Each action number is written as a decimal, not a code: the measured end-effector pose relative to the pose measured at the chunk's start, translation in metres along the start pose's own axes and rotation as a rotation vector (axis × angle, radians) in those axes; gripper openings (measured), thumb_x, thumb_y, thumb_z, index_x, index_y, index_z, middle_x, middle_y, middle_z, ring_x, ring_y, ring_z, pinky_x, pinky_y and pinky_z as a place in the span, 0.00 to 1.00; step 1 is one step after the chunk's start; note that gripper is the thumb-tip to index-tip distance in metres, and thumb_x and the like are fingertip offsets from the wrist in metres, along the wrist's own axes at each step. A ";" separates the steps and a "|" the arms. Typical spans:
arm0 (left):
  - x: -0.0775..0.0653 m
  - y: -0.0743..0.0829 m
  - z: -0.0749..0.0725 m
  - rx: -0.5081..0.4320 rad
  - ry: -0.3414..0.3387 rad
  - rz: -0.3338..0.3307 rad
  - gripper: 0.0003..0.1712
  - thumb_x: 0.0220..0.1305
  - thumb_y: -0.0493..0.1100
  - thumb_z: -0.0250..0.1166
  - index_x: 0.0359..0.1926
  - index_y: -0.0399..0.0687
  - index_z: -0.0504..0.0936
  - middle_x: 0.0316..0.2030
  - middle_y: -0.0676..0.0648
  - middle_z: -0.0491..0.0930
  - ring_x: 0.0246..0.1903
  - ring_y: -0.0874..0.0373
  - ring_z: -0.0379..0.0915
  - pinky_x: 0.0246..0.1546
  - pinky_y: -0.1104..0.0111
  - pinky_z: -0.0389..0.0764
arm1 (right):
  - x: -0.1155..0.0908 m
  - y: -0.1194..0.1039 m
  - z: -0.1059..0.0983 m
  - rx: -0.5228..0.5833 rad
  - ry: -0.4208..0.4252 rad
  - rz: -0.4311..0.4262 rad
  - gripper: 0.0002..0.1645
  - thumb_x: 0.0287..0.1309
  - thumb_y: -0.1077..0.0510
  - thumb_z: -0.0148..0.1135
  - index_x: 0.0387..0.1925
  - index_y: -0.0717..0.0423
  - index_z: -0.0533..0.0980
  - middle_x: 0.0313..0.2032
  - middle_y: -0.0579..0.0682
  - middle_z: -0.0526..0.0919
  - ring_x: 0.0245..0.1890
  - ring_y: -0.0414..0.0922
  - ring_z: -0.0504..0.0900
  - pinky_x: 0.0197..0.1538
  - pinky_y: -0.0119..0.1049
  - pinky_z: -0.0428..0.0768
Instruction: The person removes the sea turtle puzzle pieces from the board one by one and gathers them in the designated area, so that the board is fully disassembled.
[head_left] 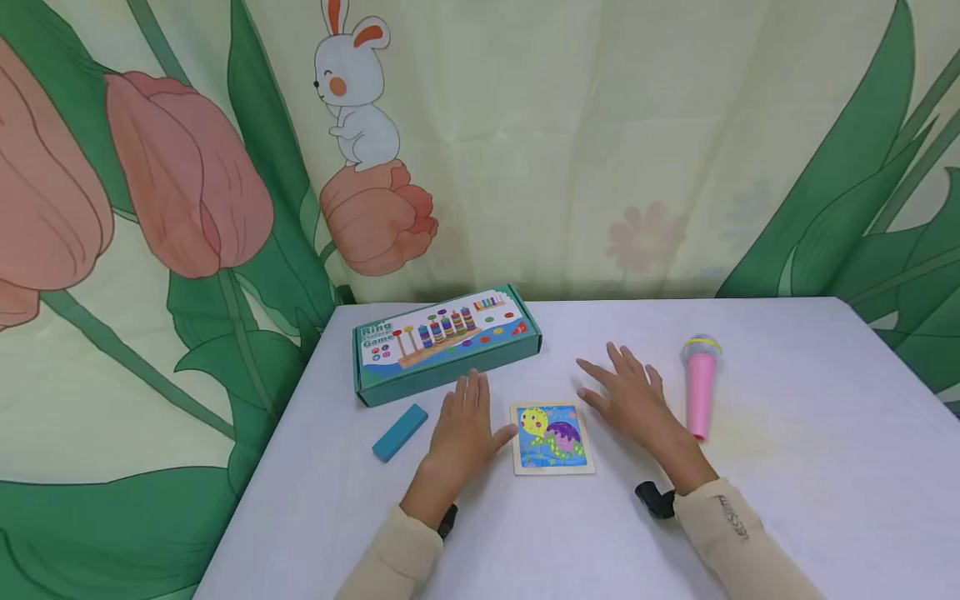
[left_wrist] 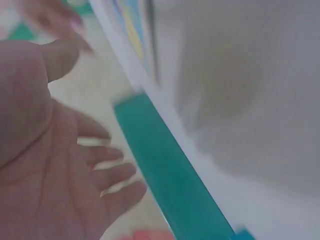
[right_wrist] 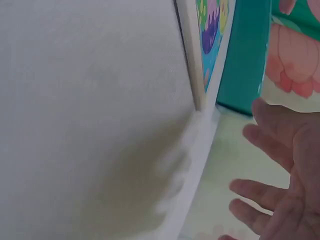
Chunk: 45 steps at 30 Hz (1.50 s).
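A small square picture puzzle (head_left: 553,438) in a pale wooden frame, showing a yellow and purple turtle on blue, lies on the white table. My left hand (head_left: 463,433) hovers just left of it, fingers straight and thumb pointing toward the puzzle. On the other side is my right hand (head_left: 630,400), its fingers spread and nothing in them. In the left wrist view the left palm (left_wrist: 45,170) faces the camera, bare. The right wrist view shows the right hand (right_wrist: 290,175) also holding nothing, its shadow on the cloth.
Behind the left hand sits a green Ring Challenge Game box (head_left: 448,343). A blue block (head_left: 400,432) lies left of that hand. To the right of the right hand is a pink toy microphone (head_left: 701,387). A printed curtain (head_left: 570,150) hangs behind the table (head_left: 810,467).
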<state>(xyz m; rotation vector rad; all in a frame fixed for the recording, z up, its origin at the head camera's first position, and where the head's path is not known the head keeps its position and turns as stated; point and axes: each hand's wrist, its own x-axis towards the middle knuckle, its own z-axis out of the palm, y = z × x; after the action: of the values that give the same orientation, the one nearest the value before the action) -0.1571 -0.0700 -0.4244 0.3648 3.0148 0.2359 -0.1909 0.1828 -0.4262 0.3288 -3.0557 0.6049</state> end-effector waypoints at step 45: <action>-0.042 0.063 0.029 0.445 -0.104 0.392 0.34 0.80 0.58 0.52 0.78 0.48 0.63 0.76 0.46 0.61 0.75 0.50 0.56 0.70 0.65 0.66 | 0.050 -0.046 0.019 0.072 -0.418 -0.487 0.16 0.61 0.63 0.73 0.51 0.56 0.85 0.42 0.46 0.83 0.41 0.41 0.80 0.54 0.40 0.82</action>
<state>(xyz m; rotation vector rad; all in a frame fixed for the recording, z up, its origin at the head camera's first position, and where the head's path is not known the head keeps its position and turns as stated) -0.0984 -0.0159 -0.4391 0.9701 2.8403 -0.4243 -0.2298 0.1237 -0.4236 1.3024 -3.1214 0.6809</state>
